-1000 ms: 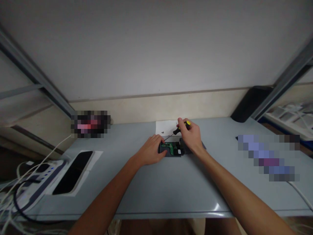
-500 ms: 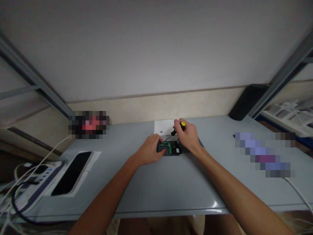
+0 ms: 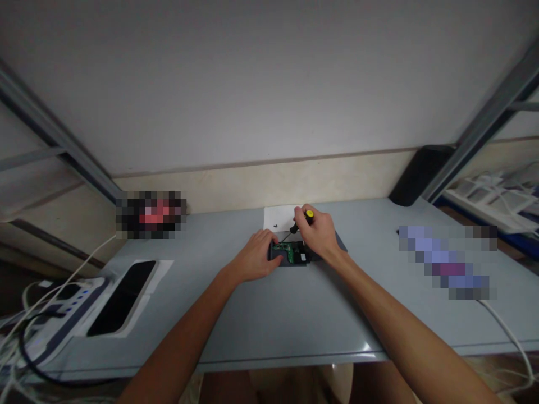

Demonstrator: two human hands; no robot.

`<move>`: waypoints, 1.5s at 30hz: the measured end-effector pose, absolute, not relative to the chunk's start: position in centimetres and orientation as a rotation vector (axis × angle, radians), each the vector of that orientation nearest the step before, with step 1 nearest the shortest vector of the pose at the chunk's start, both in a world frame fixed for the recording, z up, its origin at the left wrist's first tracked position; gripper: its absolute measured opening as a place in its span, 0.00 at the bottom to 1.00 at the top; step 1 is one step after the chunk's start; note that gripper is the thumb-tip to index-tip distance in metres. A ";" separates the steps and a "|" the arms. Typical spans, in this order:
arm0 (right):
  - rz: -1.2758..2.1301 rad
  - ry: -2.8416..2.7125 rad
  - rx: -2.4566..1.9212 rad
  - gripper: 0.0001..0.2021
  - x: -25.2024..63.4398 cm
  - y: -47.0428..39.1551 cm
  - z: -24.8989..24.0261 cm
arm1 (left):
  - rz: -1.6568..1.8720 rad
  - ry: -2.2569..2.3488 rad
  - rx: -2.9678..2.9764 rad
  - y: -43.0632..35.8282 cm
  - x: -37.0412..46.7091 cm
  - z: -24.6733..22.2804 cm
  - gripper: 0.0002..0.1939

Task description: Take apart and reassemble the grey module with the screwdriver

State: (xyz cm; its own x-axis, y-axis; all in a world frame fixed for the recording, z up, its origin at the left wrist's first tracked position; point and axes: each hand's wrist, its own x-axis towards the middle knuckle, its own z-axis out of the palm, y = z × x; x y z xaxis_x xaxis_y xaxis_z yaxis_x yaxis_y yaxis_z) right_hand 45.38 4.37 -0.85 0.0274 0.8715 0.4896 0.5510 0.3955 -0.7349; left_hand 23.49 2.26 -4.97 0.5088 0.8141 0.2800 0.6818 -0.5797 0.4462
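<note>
A dark flat device casing, opened to show a green circuit board (image 3: 290, 252), lies on the grey table. My left hand (image 3: 256, 257) grips its left end, thumb on the near side and fingers on the far side. In my right hand (image 3: 320, 233) is a screwdriver (image 3: 293, 228) with a black handle and a yellow end cap. Its thin shaft slants down and left to the upper left of the board, close to my left fingertips. The exact contact of the tip is too small to tell. Part of the casing is hidden under my right hand.
Behind the device lies a sheet of white paper (image 3: 278, 217) with small dark bits on it. At left are a phone (image 3: 123, 297) and a power strip (image 3: 63, 320) with cables. A black cylinder-like object (image 3: 421, 175) stands at the back right. Blurred items lie on both sides.
The whole view has shifted slightly, so things appear a little further left. Both hands keep their holds, and the screwdriver stays at the same part of the board.
</note>
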 end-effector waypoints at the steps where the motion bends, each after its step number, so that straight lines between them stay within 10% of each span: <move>1: 0.395 -1.647 -1.279 0.23 45.4 4.4 -0.9 | 0.685 1.254 2.473 2.2 23.5 -5.0 0.12; 45: 0.368 -1.677 -1.274 0.22 45.1 4.1 -0.9 | 0.671 1.255 2.487 2.5 23.4 -5.2 0.13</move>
